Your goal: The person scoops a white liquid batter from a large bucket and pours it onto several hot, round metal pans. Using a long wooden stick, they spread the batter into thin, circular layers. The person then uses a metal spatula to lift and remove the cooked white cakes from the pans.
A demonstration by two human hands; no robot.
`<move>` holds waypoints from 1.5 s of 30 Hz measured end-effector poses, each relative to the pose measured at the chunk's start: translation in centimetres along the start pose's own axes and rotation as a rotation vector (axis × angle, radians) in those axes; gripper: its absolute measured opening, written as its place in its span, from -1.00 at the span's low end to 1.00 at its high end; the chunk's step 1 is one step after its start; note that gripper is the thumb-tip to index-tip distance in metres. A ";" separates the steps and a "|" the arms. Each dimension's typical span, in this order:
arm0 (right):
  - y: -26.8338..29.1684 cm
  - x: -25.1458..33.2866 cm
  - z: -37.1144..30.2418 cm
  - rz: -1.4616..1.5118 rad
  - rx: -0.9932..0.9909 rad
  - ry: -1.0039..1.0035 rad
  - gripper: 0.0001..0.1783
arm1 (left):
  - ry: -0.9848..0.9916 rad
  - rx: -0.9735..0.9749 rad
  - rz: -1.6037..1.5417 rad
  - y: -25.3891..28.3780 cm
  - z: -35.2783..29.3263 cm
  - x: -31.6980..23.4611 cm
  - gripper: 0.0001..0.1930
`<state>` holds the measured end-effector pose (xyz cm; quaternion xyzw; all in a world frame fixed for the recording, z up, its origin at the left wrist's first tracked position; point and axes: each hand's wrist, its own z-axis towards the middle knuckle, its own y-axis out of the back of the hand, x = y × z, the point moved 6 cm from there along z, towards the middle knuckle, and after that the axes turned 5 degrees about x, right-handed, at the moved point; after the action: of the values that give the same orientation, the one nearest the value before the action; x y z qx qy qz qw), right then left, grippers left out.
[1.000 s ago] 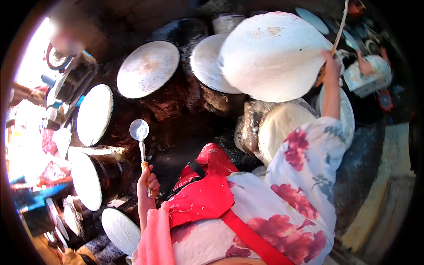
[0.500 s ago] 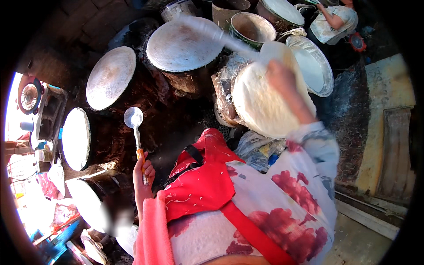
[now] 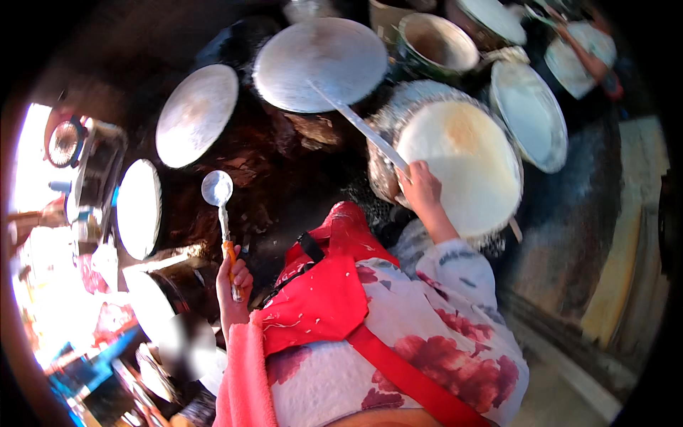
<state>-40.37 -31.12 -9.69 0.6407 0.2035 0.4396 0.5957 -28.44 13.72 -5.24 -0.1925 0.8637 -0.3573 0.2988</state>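
Note:
My left hand (image 3: 234,279) is closed round the orange handle of a ladle (image 3: 217,189), held upright with its whitish round bowl at the top. A long, thin, flat pale blade (image 3: 361,128) is gripped at its near end in my right hand (image 3: 422,188). The blade slants up and leftward, its tip overlapping a large round griddle (image 3: 320,60) in view; whether it touches cannot be told. Below and right of that hand lies a broad, round, cream-coloured flatbread-like sheet (image 3: 469,181) with a brownish patch, on a wrapped round stand.
More round, whitish griddles (image 3: 197,114) (image 3: 139,208) curve round my left side. At the right stands a basin (image 3: 530,114) of white liquid, beside a deep green-rimmed pot (image 3: 439,43). Another person (image 3: 580,57) is at the far right. A small fan (image 3: 65,142) stands far left.
My right hand and the blade have swung left and nearer, off the cream sheet's far side. The sheet's far part, raised before, now lies flat. My left hand keeps the ladle; the view has shifted.

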 end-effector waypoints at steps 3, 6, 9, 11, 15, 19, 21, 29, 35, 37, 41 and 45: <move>2.3 4.9 1.2 0.166 -0.117 0.114 -0.70 | -0.068 0.101 -0.198 -0.7 -0.8 0.8 -0.63; -0.9 14.1 2.7 0.416 0.193 0.373 -0.68 | -0.215 0.228 -0.293 -0.6 -3.8 0.7 -0.62; -9.1 22.0 1.9 0.474 0.706 0.642 -0.58 | -0.474 0.238 -0.400 1.1 -8.5 1.8 -0.61; -11.6 24.4 0.1 0.321 0.879 0.847 -0.55 | -0.587 0.061 -0.373 2.0 -11.2 3.5 -0.61; -18.0 25.7 -4.2 -0.027 1.147 1.143 -0.51 | -0.877 -0.334 -0.334 4.0 -19.7 8.2 -0.65; -18.4 28.8 -10.2 -0.302 1.136 1.585 -0.53 | -1.134 -0.719 -0.499 6.2 -28.8 18.7 -0.68; -19.1 29.2 -10.9 -0.314 1.128 1.723 -0.56 | -1.251 -0.867 -0.614 6.0 -31.0 24.6 -0.69; -17.0 30.8 -18.7 -0.281 1.093 1.867 -0.62 | -0.748 -1.628 -0.555 17.0 -43.8 41.9 -0.71; -14.1 28.0 -22.9 -0.475 1.142 1.552 -0.61 | -0.229 -1.777 0.041 32.4 -50.5 43.8 -0.64; -13.5 26.0 -22.7 -0.514 1.085 1.526 -0.62 | -0.067 -1.766 0.196 33.0 -52.1 40.1 -0.62; -12.0 24.6 -25.0 -0.487 1.117 1.428 -0.65 | 0.167 -2.045 0.947 44.0 -53.0 45.1 -0.63; -11.1 22.5 -24.9 -0.512 1.139 1.340 -0.63 | 0.139 -1.639 0.635 43.6 -51.5 45.8 -0.66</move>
<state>-45.58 3.42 -15.30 0.3840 0.8283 0.4071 0.0263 -101.52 43.83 -25.40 -0.0752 0.8772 0.4638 0.0987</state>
